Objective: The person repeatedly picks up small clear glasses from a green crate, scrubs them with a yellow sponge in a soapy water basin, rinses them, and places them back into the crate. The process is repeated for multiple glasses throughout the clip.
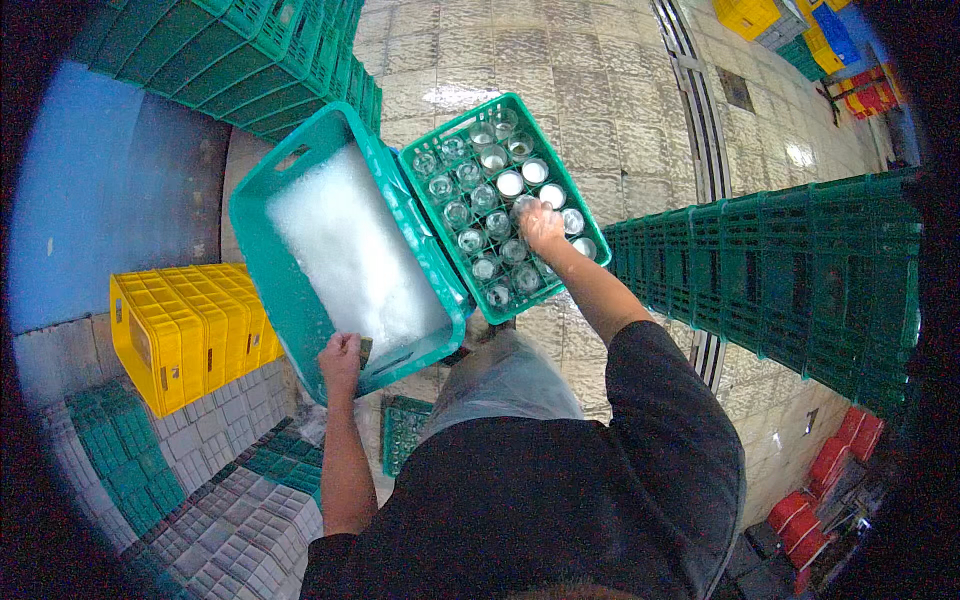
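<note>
My right hand (541,225), wet with suds, has its fingers around a glass jar (525,206) in a green plastic crate (420,217). Upright glass jars (483,198) stand in the crate's compartments; several near my hand show white foam. Left of the crate is a large green plastic tub (259,217) filled with white suds (352,247). Over the tub's near left part, my left hand (343,358) is closed on a small, dark yellowish scrubbing pad (365,351).
Tall stacks of green crates rise at the upper left (247,60) and at the right (765,270). Yellow crates (195,337) stand left of the tub. Another green crate (405,435) holding small items lies low beside my legs. A floor drain channel (694,112) runs along the wet tiles.
</note>
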{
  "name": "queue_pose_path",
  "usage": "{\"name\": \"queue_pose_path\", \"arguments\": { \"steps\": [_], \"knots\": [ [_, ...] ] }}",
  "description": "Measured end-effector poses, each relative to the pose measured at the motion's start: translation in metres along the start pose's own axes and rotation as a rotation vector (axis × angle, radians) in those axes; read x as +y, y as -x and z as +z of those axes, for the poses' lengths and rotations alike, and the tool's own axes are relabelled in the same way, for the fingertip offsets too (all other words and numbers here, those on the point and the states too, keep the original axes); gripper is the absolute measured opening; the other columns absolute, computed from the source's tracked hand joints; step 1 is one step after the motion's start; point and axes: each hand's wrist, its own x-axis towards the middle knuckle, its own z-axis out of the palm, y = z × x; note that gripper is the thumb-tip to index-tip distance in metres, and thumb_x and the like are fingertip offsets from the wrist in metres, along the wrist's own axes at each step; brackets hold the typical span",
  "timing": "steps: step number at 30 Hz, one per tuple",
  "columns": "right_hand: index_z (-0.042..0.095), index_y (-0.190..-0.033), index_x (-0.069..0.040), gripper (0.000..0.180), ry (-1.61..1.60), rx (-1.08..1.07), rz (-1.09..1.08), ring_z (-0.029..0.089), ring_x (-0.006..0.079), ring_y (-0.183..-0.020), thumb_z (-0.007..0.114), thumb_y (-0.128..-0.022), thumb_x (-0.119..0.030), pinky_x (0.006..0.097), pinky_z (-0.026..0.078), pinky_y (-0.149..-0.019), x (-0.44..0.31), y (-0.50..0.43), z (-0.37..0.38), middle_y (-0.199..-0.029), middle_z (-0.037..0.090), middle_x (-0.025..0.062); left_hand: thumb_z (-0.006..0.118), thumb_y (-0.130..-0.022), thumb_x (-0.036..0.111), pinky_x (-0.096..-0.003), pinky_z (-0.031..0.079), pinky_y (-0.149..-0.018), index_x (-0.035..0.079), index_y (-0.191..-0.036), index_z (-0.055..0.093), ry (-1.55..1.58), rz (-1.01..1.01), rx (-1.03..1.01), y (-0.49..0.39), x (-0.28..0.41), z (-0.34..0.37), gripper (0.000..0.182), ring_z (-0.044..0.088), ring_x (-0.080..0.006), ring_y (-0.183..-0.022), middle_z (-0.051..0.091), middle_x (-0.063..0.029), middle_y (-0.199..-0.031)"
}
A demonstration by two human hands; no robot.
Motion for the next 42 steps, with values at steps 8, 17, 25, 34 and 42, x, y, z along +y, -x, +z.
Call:
{"name": "queue_pose_path", "arguments": {
  "steps": [8,17,25,34,42],
  "knots": [
    [0.063,-0.116,-0.001,0.028,0.009,0.076,0.122,0.061,0.0345,-0.112,0.052,-0.097,-0.018,0.0404,0.062,-0.081,-0.011,0.034,0.018,-0.126,0.051,0.0178,0.068,-0.090,0.022,-0.0369,0.054,-0.071,0.001,-0.093,0.072,0.108,-0.040,0.130,0.007,0.008,-0.006,0.022,0.070,-0.0226,-0.073,0.073,-0.0149,-0.081],
    [0.055,-0.123,-0.003,0.031,0.123,-0.155,-0.008,0.064,0.0353,-0.108,0.055,-0.096,-0.018,0.0414,0.061,-0.078,0.008,0.035,0.033,-0.118,0.054,0.0180,0.070,-0.090,0.024,-0.0375,0.054,-0.073,0.001,-0.093,0.073,0.056,-0.023,0.163,0.003,-0.004,-0.001,0.024,0.070,-0.0227,-0.075,0.073,-0.0144,-0.082],
    [0.057,-0.123,-0.003,0.044,-0.283,-0.175,0.125,0.069,0.0414,-0.102,0.050,-0.103,-0.041,0.0496,0.056,-0.087,0.018,0.022,0.020,-0.110,0.068,0.0263,0.072,-0.088,0.023,-0.0411,0.051,-0.095,-0.002,-0.115,0.065,-0.124,0.001,-0.019,-0.019,0.001,0.010,0.037,0.066,-0.0327,-0.105,0.068,-0.0202,-0.116],
    [0.058,-0.134,-0.012,0.071,-0.232,-0.123,-0.216,0.067,0.0396,-0.104,0.085,-0.069,-0.021,0.0473,0.055,-0.091,0.047,0.059,-0.119,-0.109,0.066,0.0204,0.073,-0.078,0.004,-0.0464,0.039,-0.112,-0.002,-0.126,0.057,0.223,0.632,0.125,-0.021,0.203,0.027,0.051,0.051,-0.0407,-0.130,0.056,-0.0217,-0.135],
    [0.062,-0.124,-0.016,0.048,-1.516,-0.610,-0.372,0.047,0.0057,-0.056,0.081,-0.080,-0.024,0.0224,0.035,-0.048,0.048,0.073,-0.151,-0.092,0.066,-0.0004,0.088,-0.069,0.031,-0.0428,0.049,-0.104,-0.001,-0.143,0.045,0.119,0.561,-0.679,-0.040,0.318,0.121,0.092,0.062,-0.0356,-0.121,0.062,-0.0233,-0.132]
  ]
}}
